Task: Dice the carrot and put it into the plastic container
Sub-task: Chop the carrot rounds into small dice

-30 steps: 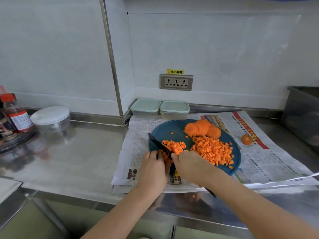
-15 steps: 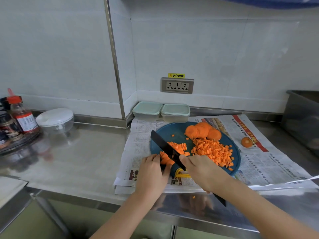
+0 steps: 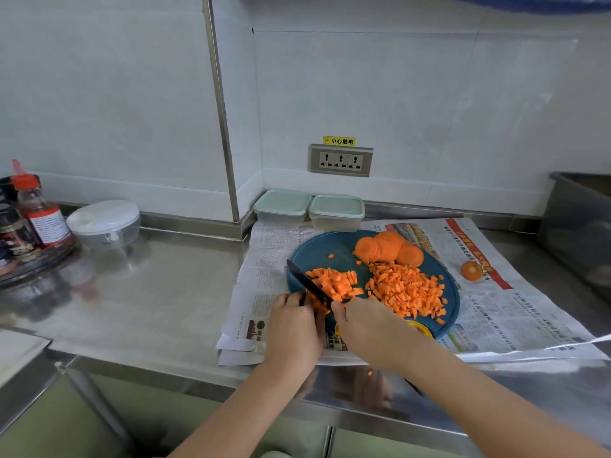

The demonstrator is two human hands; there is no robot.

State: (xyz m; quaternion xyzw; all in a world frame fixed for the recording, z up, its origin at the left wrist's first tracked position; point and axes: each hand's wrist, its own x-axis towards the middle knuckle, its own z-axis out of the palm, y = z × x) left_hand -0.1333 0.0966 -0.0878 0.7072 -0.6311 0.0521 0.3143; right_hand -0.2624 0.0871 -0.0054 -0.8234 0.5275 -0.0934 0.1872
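- Right hand (image 3: 370,328): clamped on the knife (image 3: 309,282), black blade running up and left from the fist, its heel down in the carrot by the knuckles.
- Left hand (image 3: 292,325): curled, fingertips pressed on a few carrot strips (image 3: 319,305) just left of the blade; strips mostly hidden between the two hands.
- Hands close together, thumbs almost touching over the near edge of the board (image 3: 317,256).
- Just beyond the blade: small heap of fresh dice (image 3: 340,282).
- Right of that heap, above the right wrist: larger pile of dice (image 3: 406,289).
- Farther out, at the board's far rim: fanned slices (image 3: 386,249), not yet cut down.
- Off the board to the far right, on the newspaper (image 3: 515,302): carrot end (image 3: 472,271), lying alone.
- Beyond the board, against the wall: two tubs (image 3: 336,211), both lidded, well apart from the hands.
- Below the hands, on the steel counter edge: one stray dice bit (image 3: 369,373).
- Step in hand, judged: dicing, roughly midway; crosscutting strips into cubes, with the slices waiting.
- Next move, judged: left fingertips edged back with knuckles kept tucked from the blade, then another short chop across the strips; later, slices pulled near, a tub unlidded, dice scraped in.
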